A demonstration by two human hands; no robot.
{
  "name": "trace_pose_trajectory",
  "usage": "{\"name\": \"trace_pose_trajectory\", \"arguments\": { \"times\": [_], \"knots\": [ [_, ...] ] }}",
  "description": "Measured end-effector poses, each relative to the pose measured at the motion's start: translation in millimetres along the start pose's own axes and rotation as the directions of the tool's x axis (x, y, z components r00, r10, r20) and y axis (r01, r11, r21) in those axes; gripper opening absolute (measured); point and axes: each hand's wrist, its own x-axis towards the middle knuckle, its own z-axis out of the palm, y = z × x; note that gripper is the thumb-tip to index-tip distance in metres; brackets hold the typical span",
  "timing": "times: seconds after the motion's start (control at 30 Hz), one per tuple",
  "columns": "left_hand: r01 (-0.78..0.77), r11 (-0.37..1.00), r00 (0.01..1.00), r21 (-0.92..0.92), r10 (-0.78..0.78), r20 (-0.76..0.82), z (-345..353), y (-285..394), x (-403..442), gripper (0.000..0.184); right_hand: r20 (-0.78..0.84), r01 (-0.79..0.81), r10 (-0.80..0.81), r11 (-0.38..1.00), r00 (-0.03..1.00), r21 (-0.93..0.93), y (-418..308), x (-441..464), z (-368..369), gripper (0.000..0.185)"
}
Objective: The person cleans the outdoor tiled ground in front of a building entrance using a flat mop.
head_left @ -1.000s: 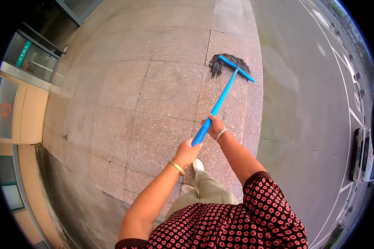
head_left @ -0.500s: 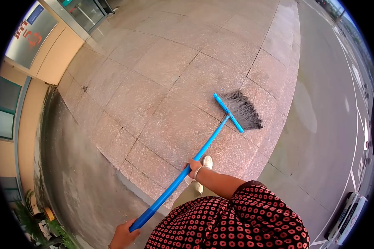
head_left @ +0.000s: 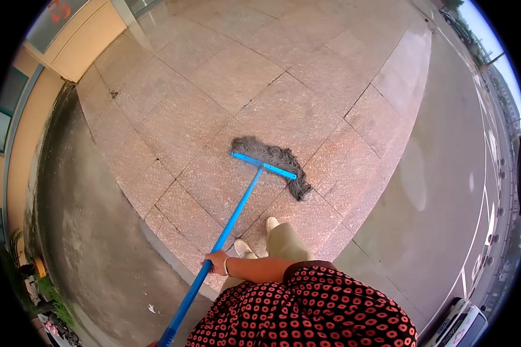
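Observation:
My right hand (head_left: 216, 262), with a bracelet at its wrist, is wrapped round the blue mop handle (head_left: 230, 224) at mid-length. At the bottom edge, a small part of my left hand (head_left: 153, 344) shows by the handle's lower end; its fingers are hidden. The handle runs up and right to a blue crossbar (head_left: 281, 172). Grey mop strands (head_left: 267, 151) lie on the pinkish stone tiles (head_left: 208, 127) beyond the bar, trailing down past its right end.
My shoes (head_left: 272, 222) are just below the mop head. A paved road (head_left: 411, 225) lies right, with a white vehicle (head_left: 460, 327) at lower right. A tan building wall (head_left: 90, 43) stands left; plants (head_left: 55, 301) are at lower left.
The mop head has swung left across the tiles, nearer my feet. My right hand has moved left and down with the handle. My left hand has slid almost out of view.

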Motion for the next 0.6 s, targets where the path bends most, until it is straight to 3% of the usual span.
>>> {"name": "trace_pose_trajectory", "arguments": {
  "times": [0.03,0.13,0.2,0.33,0.4,0.47,0.57,0.6],
  "knots": [
    [0.216,0.972,0.973,-0.097,-0.206,0.104,7.1,2.2,22.6,0.037,-0.004,0.067,-0.067,0.998,0.998,-0.016,-18.9,8.0,-13.6,0.012],
    [0.119,0.978,0.991,-0.173,-0.105,0.088,43.3,46.8,81.4,0.041,-0.121,0.254,-0.244,0.965,0.962,0.072,-94.3,2.1,-49.6,0.008],
    [0.053,0.999,0.992,-0.013,-0.051,0.119,66.9,85.8,119.2,0.039,-0.159,0.336,-0.325,0.941,0.932,0.047,-151.1,2.0,-87.4,0.009],
    [-0.156,0.987,0.979,-0.049,0.161,0.124,138.1,197.1,173.6,0.041,-0.257,0.440,-0.411,0.895,0.875,0.068,-275.7,-33.7,-161.9,0.014],
    [-0.236,0.972,0.963,-0.010,0.236,0.128,171.6,266.0,199.6,0.039,-0.245,0.570,-0.567,0.819,0.786,-0.067,-329.2,-88.3,-191.9,0.025],
    [-0.333,0.942,0.920,-0.036,0.333,0.208,203.1,322.4,241.6,0.040,-0.229,0.619,-0.610,0.784,0.758,-0.043,-371.2,-129.4,-240.6,0.045],
    [-0.341,0.939,0.905,-0.032,0.338,0.259,256.6,418.7,296.4,0.038,-0.341,0.658,-0.589,0.741,0.733,0.135,-403.4,-180.8,-321.9,0.032],
    [-0.367,0.928,0.893,-0.060,0.370,0.256,279.5,444.7,316.1,0.037,-0.459,0.674,-0.535,0.707,0.709,0.216,-405.1,-200.0,-340.3,0.028]
  ]
}}
